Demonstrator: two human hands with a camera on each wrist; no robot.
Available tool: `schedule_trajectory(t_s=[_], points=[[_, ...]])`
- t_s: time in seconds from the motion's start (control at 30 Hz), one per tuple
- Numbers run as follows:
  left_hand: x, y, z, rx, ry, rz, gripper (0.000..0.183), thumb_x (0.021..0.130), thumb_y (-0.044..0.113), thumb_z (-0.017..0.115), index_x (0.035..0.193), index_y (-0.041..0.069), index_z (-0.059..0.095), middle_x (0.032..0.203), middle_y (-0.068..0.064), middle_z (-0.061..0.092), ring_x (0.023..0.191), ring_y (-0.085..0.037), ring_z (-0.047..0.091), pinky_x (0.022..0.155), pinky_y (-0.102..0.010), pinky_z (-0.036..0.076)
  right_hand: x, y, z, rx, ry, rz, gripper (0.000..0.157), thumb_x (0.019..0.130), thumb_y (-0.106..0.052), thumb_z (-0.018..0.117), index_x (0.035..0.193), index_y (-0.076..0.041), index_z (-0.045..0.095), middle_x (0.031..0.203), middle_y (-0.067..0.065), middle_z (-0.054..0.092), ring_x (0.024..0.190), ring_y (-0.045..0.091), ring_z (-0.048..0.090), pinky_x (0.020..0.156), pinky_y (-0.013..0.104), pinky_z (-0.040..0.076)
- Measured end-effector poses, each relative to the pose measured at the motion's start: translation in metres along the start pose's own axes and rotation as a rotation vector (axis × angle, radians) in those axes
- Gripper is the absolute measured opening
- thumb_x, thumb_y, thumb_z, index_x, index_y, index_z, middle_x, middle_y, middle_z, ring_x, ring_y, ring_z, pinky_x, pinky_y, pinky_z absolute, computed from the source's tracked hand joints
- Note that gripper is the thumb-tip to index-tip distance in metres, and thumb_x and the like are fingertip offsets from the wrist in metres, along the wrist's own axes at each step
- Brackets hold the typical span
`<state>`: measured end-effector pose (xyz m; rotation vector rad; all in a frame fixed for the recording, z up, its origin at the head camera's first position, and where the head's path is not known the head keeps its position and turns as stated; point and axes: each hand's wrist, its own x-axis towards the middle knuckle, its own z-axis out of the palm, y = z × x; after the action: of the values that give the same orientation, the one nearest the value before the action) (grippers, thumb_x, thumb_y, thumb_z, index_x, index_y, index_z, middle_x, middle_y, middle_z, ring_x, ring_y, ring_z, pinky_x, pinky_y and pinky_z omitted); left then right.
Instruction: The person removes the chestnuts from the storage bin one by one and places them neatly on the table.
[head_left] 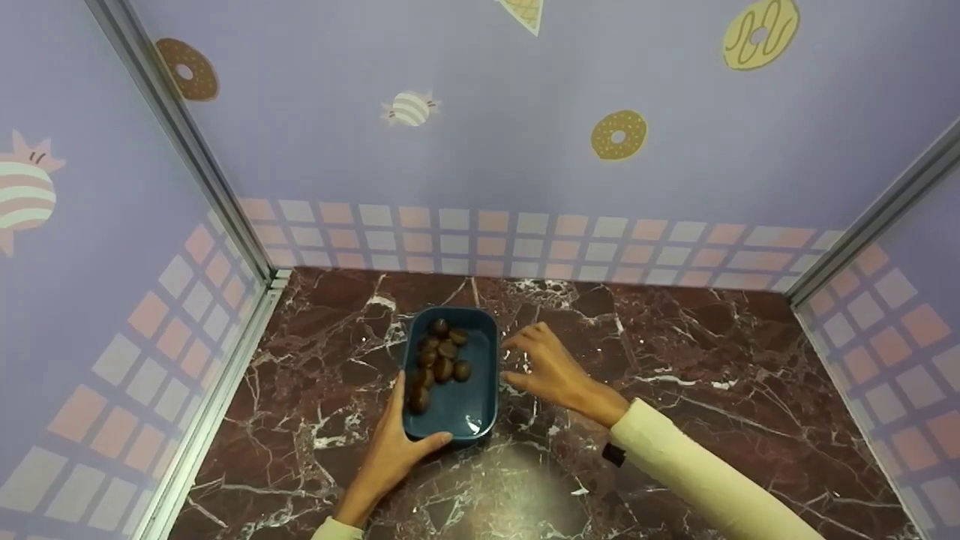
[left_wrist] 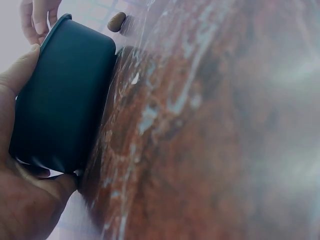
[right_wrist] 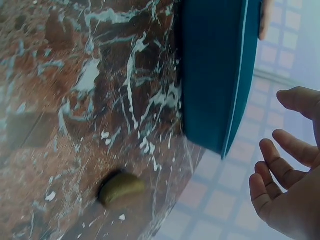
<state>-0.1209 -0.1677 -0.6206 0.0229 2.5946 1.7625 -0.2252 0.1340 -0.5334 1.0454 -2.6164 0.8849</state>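
Note:
A deep blue rectangular container (head_left: 480,375) stands on the marble surface with several glossy brown chestnuts (head_left: 444,367) gathered along its left side. My left hand (head_left: 394,446) grips its near left corner, thumb along the near rim and fingers against the left wall. Just right of the container, my right hand (head_left: 551,371) hovers with its fingers bent loosely and apart, holding nothing. In the right wrist view, one loose brown chestnut (right_wrist: 121,189) lies on the marble beside the container. The left wrist view shows it (left_wrist: 117,22) beyond the container; in the head view it cannot be made out.
Dark red marble (head_left: 712,360) with white veins spreads around the container. Lilac panels (head_left: 487,150) with printed sweets and checks enclose the back and both sides, joined by grey metal posts (head_left: 187,142). A small black object (head_left: 613,453) shows under the right cuff.

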Motion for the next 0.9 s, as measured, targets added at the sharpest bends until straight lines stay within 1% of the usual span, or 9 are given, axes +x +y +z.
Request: schedule_trajectory(t_s=[0.13,0.33,0.5,0.63,0.77,0.9], points=[[0.001,-0.001,0.0,0.0,-0.006,-0.004,0.132,0.085,0.041,0.098,0.18,0.018,0.009,0.183,-0.022,0.012,0.166,-0.048,0.019,0.128,-0.07,0.024,0.005,-0.005,0.01,-0.02,-0.02,-0.021,0.039,0.088,-0.018,0.094,0.12,-0.002,0.078,0.118,0.013,0.073,0.116,0.032,0.059,0.102,0.05,0.054],[0.001,-0.002,0.0,0.008,-0.009,0.002,0.132,0.086,0.042,0.098,0.179,0.016,0.009,0.182,-0.023,0.013,0.165,-0.048,0.02,0.128,-0.071,0.025,0.013,-0.01,0.026,-0.021,-0.064,-0.028,0.04,0.089,-0.019,0.094,0.122,-0.004,0.078,0.121,0.013,0.074,0.117,0.031,0.058,0.102,0.049,0.053],[0.0,-0.002,-0.002,-0.001,-0.021,0.014,0.131,0.087,0.039,0.097,0.179,0.015,0.007,0.183,-0.022,0.011,0.166,-0.048,0.019,0.128,-0.071,0.024,0.023,-0.012,0.039,-0.003,-0.115,-0.005,0.038,0.092,-0.019,0.092,0.123,-0.002,0.078,0.121,0.013,0.073,0.123,0.033,0.056,0.109,0.054,0.05],[0.0,-0.002,-0.003,0.004,-0.021,0.017,0.131,0.087,0.038,0.097,0.179,0.015,0.007,0.183,-0.022,0.011,0.166,-0.048,0.018,0.128,-0.072,0.024,0.03,-0.013,0.048,-0.027,-0.149,0.009,0.039,0.094,-0.022,0.091,0.125,-0.004,0.078,0.123,0.011,0.073,0.125,0.031,0.056,0.109,0.053,0.052],[0.0,-0.001,-0.003,0.009,-0.013,0.018,0.131,0.086,0.039,0.098,0.179,0.015,0.008,0.182,-0.023,0.012,0.165,-0.049,0.02,0.128,-0.072,0.025,0.036,-0.012,0.055,-0.059,-0.163,0.012,0.04,0.094,-0.025,0.091,0.126,-0.005,0.078,0.123,0.01,0.074,0.125,0.03,0.057,0.109,0.051,0.052],[0.001,-0.002,-0.001,0.023,-0.011,0.024,0.132,0.086,0.038,0.098,0.179,0.013,0.008,0.182,-0.024,0.012,0.165,-0.05,0.02,0.127,-0.072,0.026,0.039,-0.009,0.063,-0.092,-0.152,0.013,0.04,0.092,-0.026,0.093,0.123,-0.005,0.079,0.121,0.01,0.075,0.124,0.031,0.058,0.108,0.051,0.052]])
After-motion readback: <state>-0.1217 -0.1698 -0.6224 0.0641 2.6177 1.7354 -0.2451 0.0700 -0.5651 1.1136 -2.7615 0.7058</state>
